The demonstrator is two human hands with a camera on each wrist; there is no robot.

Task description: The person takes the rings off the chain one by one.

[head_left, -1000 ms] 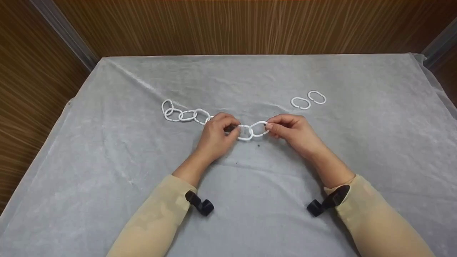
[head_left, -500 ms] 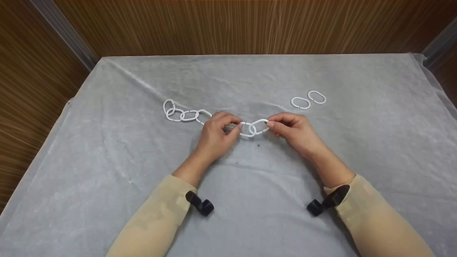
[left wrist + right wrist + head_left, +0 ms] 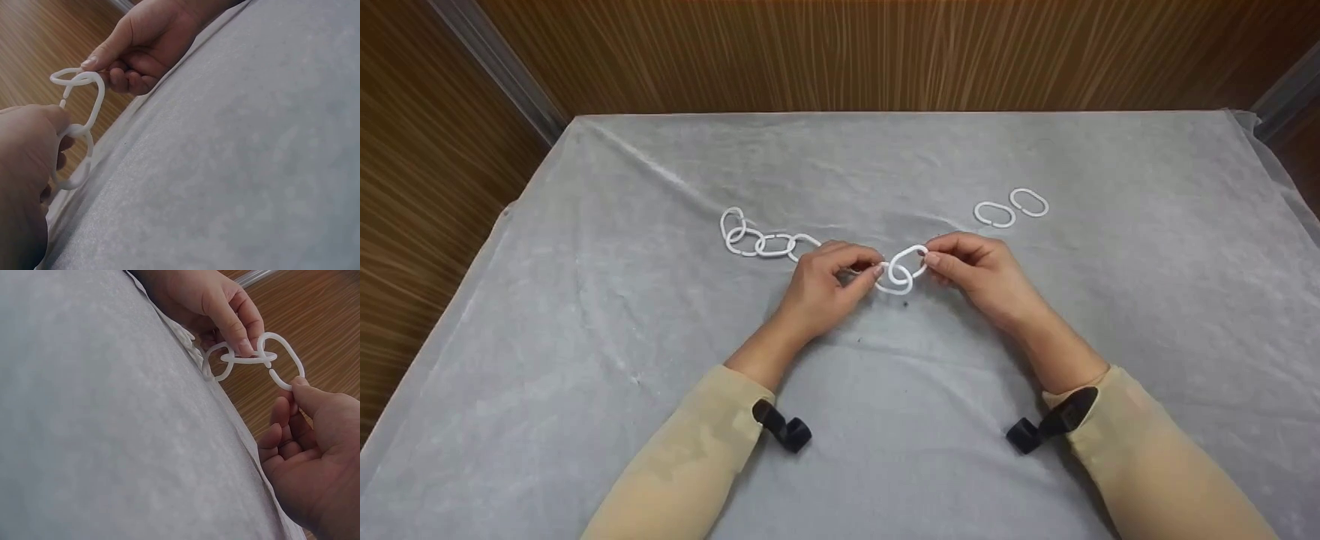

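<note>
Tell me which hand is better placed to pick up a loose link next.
The right hand, I'd judge: both loose links lie just beyond it, though it must first release the end link it pinches. The left hand holds the chain farther away.

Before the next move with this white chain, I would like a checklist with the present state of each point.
1. Right hand pinches the end link: ok.
2. Left hand pinches the neighbouring link: ok.
3. These two links interlocked: ok.
4. End link closed: not ok, a gap shows in the right wrist view.
5. Two loose links on the grey cloth: ok.
6. Every join in the chain sound: cannot tell, part is hidden.
</note>
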